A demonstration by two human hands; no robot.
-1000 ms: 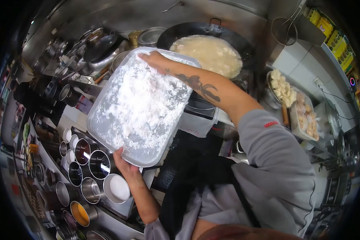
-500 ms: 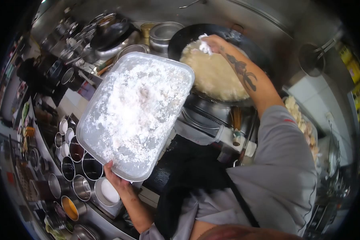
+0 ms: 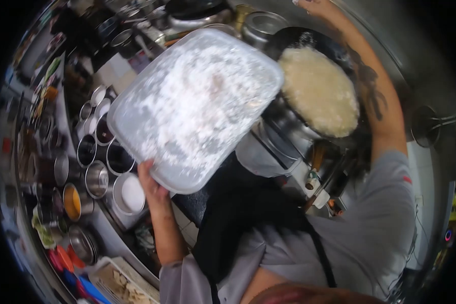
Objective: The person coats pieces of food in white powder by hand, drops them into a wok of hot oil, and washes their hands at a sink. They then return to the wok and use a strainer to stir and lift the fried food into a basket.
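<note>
My left hand grips a metal tray by its near left corner, thumb on the rim. The tray tilts in front of me, with loose white powder spread over it. Beyond its right side sits a dark wok, largely covered by pale, bubbling froth. My right hand is raised past the wok at the top edge, partly cut off. A trace of white shows at its fingertips, but I cannot make out whether the fingers hold anything.
Several metal pots stand to the left, one holding a white substance and another something orange-yellow. A lidded pot stands behind the tray. At lower left is a bin of pale pieces. A ladle hangs at right.
My right hand has moved up from over the froth to the top edge; the white clump seen in it is no longer visible. The view has shifted, and the tray appears higher and further right.
</note>
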